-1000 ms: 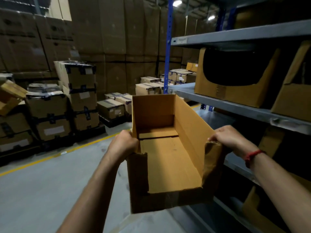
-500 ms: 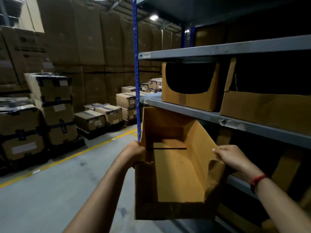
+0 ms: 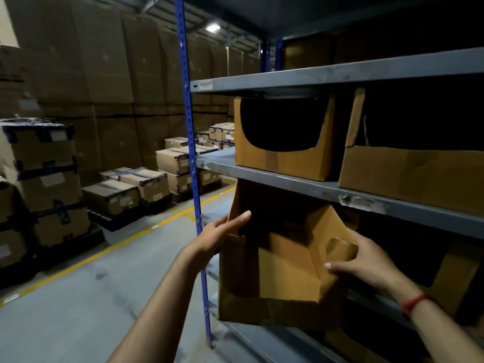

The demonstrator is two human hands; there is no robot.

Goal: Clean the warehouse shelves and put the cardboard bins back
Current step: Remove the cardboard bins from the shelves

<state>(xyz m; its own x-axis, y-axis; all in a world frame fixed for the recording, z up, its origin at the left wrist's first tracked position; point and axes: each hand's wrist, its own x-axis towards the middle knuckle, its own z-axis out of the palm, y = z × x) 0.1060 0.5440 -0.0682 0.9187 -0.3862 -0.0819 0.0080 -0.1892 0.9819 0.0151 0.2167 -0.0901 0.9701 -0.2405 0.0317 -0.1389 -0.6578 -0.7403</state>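
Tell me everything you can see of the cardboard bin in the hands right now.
The cardboard bin is a long, open-topped box of plain brown board, front wall cut low, near right corner crumpled. What shows of its inside is empty; the far end is in shadow. It is tilted, its far end reaching in just under the middle shelf. The left hand lies straight-fingered on its left wall; the right hand grips its right wall, thumb inside.
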